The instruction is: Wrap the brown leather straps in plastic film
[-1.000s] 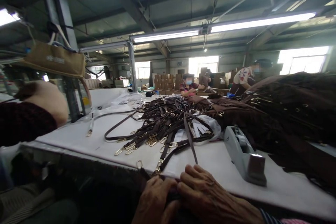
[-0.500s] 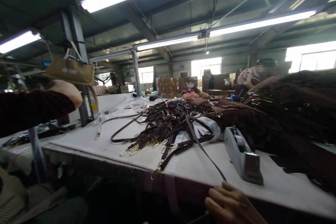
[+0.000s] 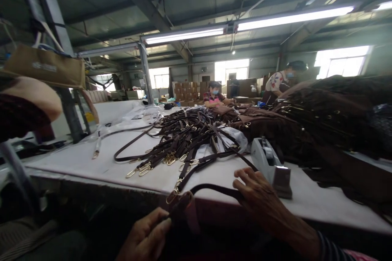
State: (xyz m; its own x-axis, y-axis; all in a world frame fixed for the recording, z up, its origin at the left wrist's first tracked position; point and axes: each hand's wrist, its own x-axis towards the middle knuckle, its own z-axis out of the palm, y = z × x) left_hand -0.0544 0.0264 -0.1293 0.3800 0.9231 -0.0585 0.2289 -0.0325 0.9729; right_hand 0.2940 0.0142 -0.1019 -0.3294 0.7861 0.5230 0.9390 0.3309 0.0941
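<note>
- Two hands at the near table edge: left hand [image 3: 146,236] pinches the folded end of a dark brown strap [image 3: 211,189], fingers closed on it; right hand [image 3: 260,197] rests over the same strap farther along, fingers curled around it.
- Strap arches between both hands, just off the white table [image 3: 101,163].
- Heap of matching straps with gold clasps [image 3: 183,138] mid-table.
- Grey tape dispenser [image 3: 271,163] just beside right hand.
- Pile of brown bags [image 3: 324,118] to the right.
- Tan bag [image 3: 45,67] hangs at left.
- Stacked cartons [image 3: 186,91] at back; their contents cannot be seen.
- Other people [image 3: 214,96] work under strip lights [image 3: 239,28].
</note>
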